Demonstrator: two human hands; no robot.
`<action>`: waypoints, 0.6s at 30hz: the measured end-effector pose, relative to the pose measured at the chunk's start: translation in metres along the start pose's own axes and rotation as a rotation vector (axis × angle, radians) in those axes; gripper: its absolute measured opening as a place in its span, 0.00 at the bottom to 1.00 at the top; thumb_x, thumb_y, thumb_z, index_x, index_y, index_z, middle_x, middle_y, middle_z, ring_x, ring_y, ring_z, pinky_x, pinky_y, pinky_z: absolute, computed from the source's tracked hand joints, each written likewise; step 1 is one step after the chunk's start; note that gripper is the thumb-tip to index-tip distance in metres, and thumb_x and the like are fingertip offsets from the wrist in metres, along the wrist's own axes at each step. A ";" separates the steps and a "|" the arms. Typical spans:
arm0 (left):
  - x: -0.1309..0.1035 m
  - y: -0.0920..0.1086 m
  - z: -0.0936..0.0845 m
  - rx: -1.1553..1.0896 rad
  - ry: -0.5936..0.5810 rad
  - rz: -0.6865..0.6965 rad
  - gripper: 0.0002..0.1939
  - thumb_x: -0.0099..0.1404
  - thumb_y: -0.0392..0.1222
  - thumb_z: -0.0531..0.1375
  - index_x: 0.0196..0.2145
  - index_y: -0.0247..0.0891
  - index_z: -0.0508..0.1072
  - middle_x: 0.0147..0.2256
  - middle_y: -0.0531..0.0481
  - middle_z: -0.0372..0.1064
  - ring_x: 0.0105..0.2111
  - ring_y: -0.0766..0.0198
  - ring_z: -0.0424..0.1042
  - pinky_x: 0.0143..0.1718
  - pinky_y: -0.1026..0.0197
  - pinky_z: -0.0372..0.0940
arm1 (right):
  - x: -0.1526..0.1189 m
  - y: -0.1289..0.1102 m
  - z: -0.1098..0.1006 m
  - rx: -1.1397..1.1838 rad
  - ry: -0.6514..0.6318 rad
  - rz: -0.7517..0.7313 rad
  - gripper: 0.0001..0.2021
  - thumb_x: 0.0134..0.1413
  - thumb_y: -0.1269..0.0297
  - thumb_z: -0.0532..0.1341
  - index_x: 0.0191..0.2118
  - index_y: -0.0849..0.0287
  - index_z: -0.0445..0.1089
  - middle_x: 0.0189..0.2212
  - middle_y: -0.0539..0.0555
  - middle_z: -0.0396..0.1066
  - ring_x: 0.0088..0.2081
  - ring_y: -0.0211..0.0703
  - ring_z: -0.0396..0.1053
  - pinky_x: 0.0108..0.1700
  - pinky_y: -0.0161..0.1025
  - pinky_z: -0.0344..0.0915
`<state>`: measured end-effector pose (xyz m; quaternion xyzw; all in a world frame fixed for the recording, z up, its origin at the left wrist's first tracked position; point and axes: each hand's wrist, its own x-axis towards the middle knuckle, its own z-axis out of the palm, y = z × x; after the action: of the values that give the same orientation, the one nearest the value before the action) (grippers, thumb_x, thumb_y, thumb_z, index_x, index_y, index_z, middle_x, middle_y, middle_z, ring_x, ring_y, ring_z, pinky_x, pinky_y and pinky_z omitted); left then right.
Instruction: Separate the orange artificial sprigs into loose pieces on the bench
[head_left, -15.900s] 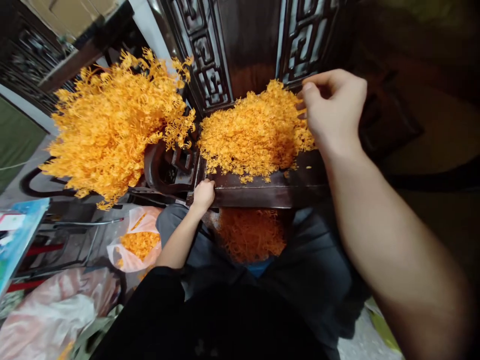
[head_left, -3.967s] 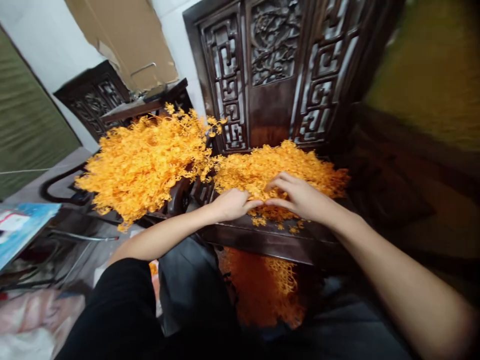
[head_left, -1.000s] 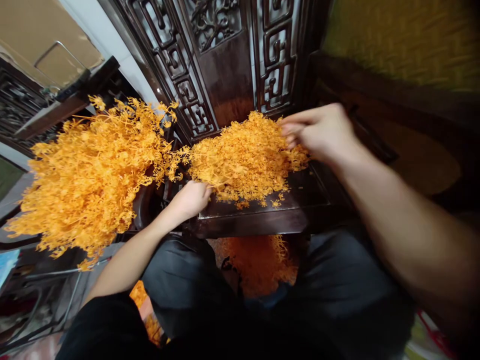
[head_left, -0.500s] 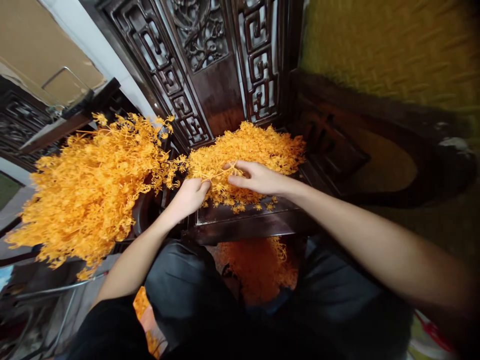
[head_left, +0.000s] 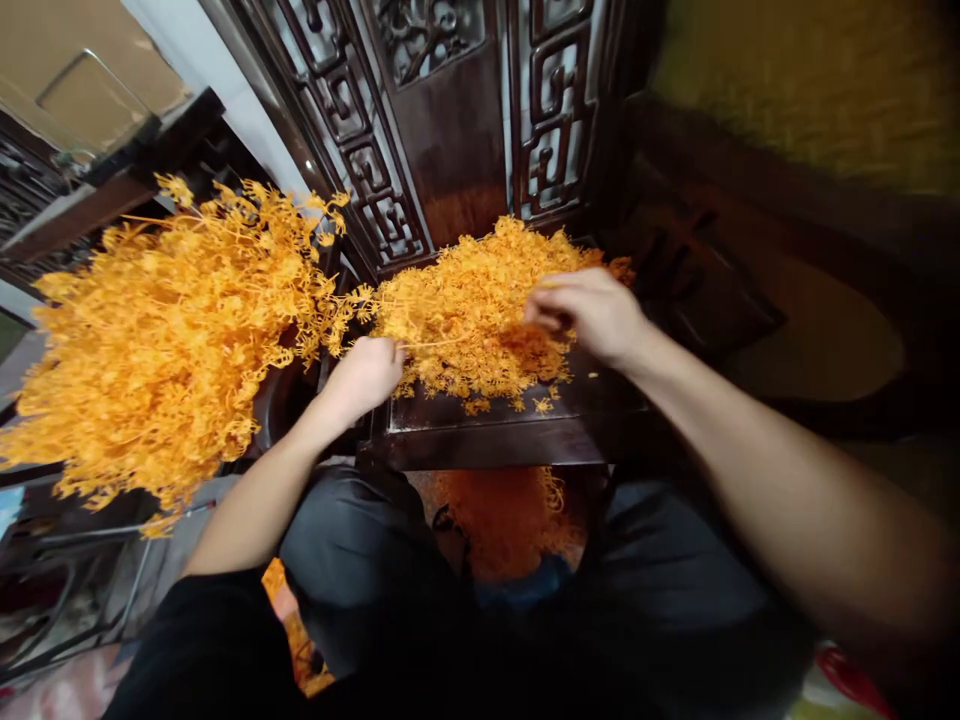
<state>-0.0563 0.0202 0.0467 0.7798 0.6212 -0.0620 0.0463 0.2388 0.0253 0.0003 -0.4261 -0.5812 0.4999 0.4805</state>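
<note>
My left hand (head_left: 369,370) is closed in a pinch around the end of a thin orange plastic flower stem (head_left: 437,345). The stem stretches to the right across a pile of orange artificial flower sprigs (head_left: 480,285) on a dark wooden seat (head_left: 480,440). Over the right side of that pile is my right hand (head_left: 589,312), its fingers curled together and slightly blurred. Whatever it grips is hidden. To the left of my left hand stands a large bunch of the same orange sprigs (head_left: 165,350).
Behind the pile rises a carved lattice panel (head_left: 465,140). More orange material (head_left: 510,520) lies below the seat, between my knees. On the right is dark furniture (head_left: 750,290) with curved edges. A metal-framed rack (head_left: 120,530) stands at lower left.
My right hand has moved right and away from my left hand, its fingers now curled tighter. My left hand stays pinched on the stem, having shifted slightly left. The view has also shifted.
</note>
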 end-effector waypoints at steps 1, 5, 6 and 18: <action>0.000 -0.003 0.002 0.038 -0.018 -0.032 0.25 0.74 0.44 0.45 0.28 0.34 0.76 0.29 0.34 0.76 0.29 0.56 0.74 0.36 0.56 0.63 | 0.000 0.002 -0.004 0.056 0.102 0.006 0.15 0.60 0.57 0.62 0.25 0.59 0.73 0.17 0.50 0.58 0.20 0.35 0.55 0.21 0.36 0.51; 0.001 -0.004 0.008 0.086 -0.202 0.025 0.25 0.74 0.43 0.46 0.30 0.35 0.79 0.29 0.35 0.76 0.27 0.57 0.74 0.32 0.57 0.61 | -0.001 0.011 -0.004 0.089 0.218 0.118 0.10 0.60 0.61 0.63 0.45 0.54 0.77 0.28 0.52 0.67 0.23 0.37 0.60 0.20 0.34 0.54; 0.003 -0.002 0.007 0.083 -0.244 0.043 0.24 0.73 0.42 0.47 0.29 0.35 0.79 0.29 0.36 0.76 0.26 0.57 0.73 0.31 0.57 0.60 | 0.000 0.013 0.001 0.048 0.175 0.156 0.13 0.60 0.62 0.63 0.49 0.51 0.76 0.31 0.53 0.69 0.25 0.38 0.63 0.20 0.34 0.57; 0.009 0.018 0.008 0.066 -0.263 0.063 0.24 0.73 0.42 0.46 0.34 0.33 0.80 0.31 0.35 0.77 0.28 0.57 0.73 0.32 0.57 0.61 | 0.021 0.029 0.020 -0.372 0.178 0.087 0.36 0.62 0.58 0.59 0.74 0.46 0.52 0.71 0.57 0.55 0.73 0.62 0.49 0.70 0.64 0.55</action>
<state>-0.0367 0.0233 0.0375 0.7851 0.5826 -0.1829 0.1036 0.2157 0.0465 -0.0264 -0.5746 -0.5998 0.3647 0.4208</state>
